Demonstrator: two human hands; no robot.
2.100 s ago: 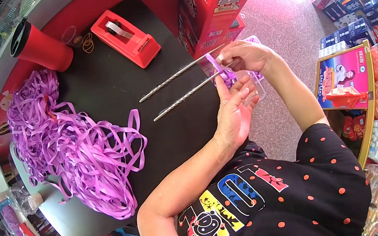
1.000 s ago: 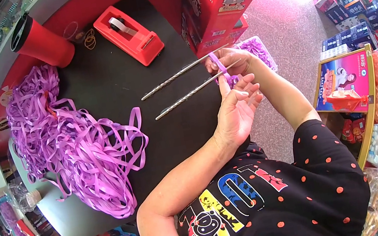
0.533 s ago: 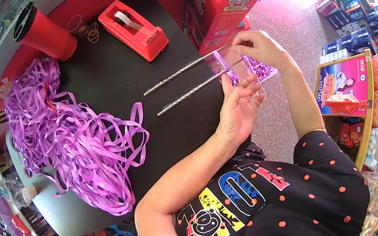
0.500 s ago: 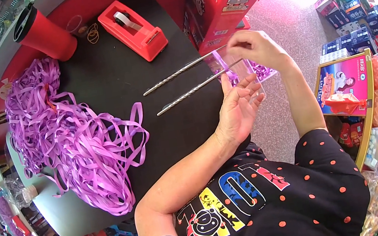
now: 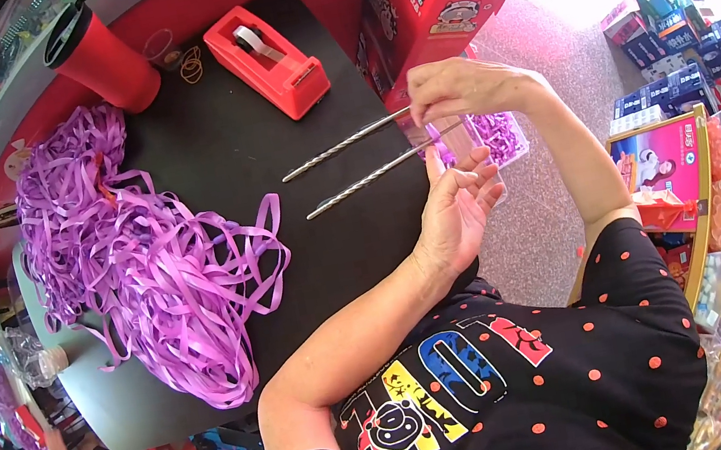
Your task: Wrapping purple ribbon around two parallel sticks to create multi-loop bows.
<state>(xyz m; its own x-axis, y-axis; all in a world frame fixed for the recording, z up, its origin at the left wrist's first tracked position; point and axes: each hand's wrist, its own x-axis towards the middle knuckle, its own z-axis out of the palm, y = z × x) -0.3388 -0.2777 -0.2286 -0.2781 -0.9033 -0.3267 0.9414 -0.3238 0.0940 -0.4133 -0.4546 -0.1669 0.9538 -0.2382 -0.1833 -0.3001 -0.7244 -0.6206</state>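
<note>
Speckled floor (image 5: 542, 48) spreads at two o'clock from the middle of the view, and a black table (image 5: 215, 164) fills much of the quarter from nine to twelve. On the table at nine o'clock lies a large tangle of purple ribbon (image 5: 169, 288). Toward eleven sit a red tape dispenser (image 5: 281, 75) and, near it, some yellow rubber bands (image 5: 191, 65), with a red cup (image 5: 115, 66) farther round toward ten. A red carton (image 5: 437, 4) rises at one o'clock.

Just above the centre, toward twelve, an upper rod (image 5: 346, 144) and a lower rod (image 5: 369, 180), both metal with twisted ends, run side by side and apart, their tips aimed between eight and nine. A short purple strip (image 5: 433, 131) shows near their other ends.

At three o'clock the left hand (image 5: 451, 219) is palm up, its grip spread, the index finger straight toward twelve against the strip by the lower rod, the other fingers loosely curled. Between one and two, the right hand (image 5: 472, 90) draws its grip together at the upper rod's far end; whether it pinches strip, rod or both, I cannot tell
</note>
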